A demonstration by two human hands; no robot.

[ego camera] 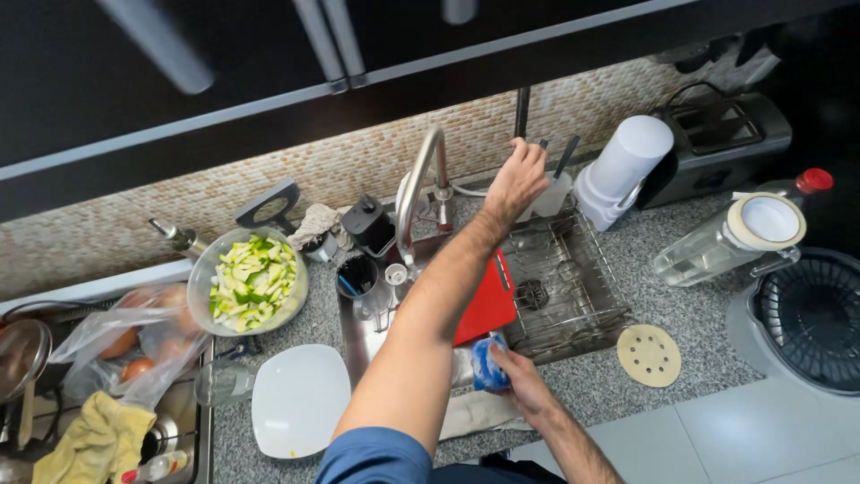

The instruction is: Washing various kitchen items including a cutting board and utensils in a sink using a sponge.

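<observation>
Gripping a crumpled blue sponge [488,363], right hand [522,381] closes fingers around it.

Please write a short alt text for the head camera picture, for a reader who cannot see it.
A person at a kitchen sink reaches the left hand to the utensil holder behind the drying rack, while the right hand holds a blue sponge. A bowl of chopped vegetables and a white plate are on the counter beside the sink.

A speckled grey counter [627,260] bears a white plate [299,400] and glass bowl [242,324].
</observation>
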